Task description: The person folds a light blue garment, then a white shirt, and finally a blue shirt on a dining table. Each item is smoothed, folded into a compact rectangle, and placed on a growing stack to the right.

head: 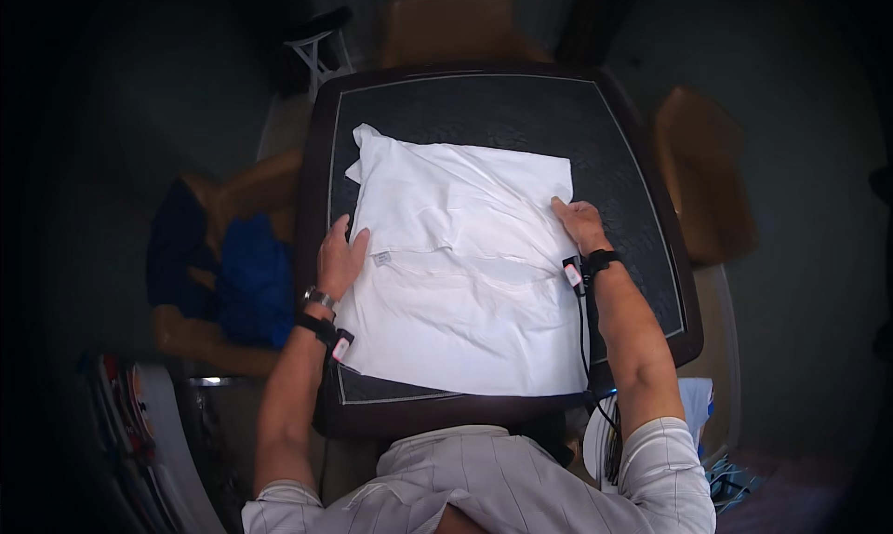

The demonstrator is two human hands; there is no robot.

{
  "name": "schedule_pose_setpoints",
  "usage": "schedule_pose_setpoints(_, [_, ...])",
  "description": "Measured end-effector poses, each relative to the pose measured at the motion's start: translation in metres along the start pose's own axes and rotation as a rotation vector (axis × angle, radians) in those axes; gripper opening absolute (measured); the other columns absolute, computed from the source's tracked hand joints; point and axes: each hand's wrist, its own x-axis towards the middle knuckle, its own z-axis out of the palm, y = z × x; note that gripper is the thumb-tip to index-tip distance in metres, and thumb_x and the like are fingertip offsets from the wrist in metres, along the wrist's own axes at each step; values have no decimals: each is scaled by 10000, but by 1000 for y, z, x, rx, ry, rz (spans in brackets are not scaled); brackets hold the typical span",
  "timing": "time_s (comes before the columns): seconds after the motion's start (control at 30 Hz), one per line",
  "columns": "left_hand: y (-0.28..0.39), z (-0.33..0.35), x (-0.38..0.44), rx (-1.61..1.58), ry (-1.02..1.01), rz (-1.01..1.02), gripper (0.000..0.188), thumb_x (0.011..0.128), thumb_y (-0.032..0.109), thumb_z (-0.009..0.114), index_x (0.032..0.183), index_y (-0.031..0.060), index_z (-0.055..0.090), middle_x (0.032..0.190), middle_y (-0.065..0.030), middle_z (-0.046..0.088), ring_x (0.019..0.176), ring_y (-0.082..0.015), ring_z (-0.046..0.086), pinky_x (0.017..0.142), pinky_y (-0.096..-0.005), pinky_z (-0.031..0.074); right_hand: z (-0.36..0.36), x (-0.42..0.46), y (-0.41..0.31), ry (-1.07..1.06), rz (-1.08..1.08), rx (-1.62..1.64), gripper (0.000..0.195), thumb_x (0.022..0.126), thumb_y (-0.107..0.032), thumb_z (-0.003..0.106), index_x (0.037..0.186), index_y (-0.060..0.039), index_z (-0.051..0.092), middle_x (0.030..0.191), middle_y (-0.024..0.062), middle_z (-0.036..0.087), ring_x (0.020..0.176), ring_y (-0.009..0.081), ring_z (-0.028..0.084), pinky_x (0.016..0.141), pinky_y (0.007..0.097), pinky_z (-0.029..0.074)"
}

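Note:
A white cloth garment [460,213] lies spread on the dark tabletop in front of me, its far part folded over the near part. Wrinkles run across it, and a corner at the far left sticks up loosely. A small label [381,258] shows at its left, by the fold. My left hand [340,258] rests along the left edge of the garment, thumb and fingers apart. At the right edge, my right hand [580,223] touches the cloth with its thumb on top; its other fingers are partly hidden, so a grip cannot be made out.
The table [488,105] has a dark raised rim. Blue clothing [254,279] lies on a tan chair [261,178] at the left. Other tan chairs stand at the far side [450,28] and right [704,178]. A cable [583,338] runs from my right wrist band.

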Motion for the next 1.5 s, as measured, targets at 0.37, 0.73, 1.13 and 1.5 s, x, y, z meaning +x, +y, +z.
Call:
schedule_pose_setpoints(0.37, [-41,39,97,-12,-248,-204,302,934,308,826,1007,18,787,974,-203,806,924,-371,792,830,-434,615,38,73,-35,24,-265,179,319,1027,-194,795,1257,24,765,1162,128,825,1037,194,768,939,346,601])
schedule_pose_setpoints(0.73, [-12,35,82,120,55,-13,399,1002,170,785,1353,9,688,1301,-225,746,1240,-404,704,1059,-450,577,24,61,-54,485,-563,-345,347,1011,-250,760,1285,-38,732,1120,174,775,1009,368,751,939,447,593])
schedule_pose_setpoints(1.13, [87,-37,-148,-41,-412,506,524,938,101,839,1423,-1,670,1573,-267,579,1472,-470,546,1228,-575,447,-61,-212,34,131,-328,-314,359,981,-223,825,1234,8,716,908,127,719,801,312,717,737,438,579])
schedule_pose_setpoints(1.5, [86,-29,-178,110,-570,506,727,994,324,812,1617,56,550,1764,-242,400,1657,-424,336,1356,-602,239,-54,-224,65,56,-146,-222,359,881,-216,868,1156,-29,733,850,106,739,773,286,734,744,424,593])
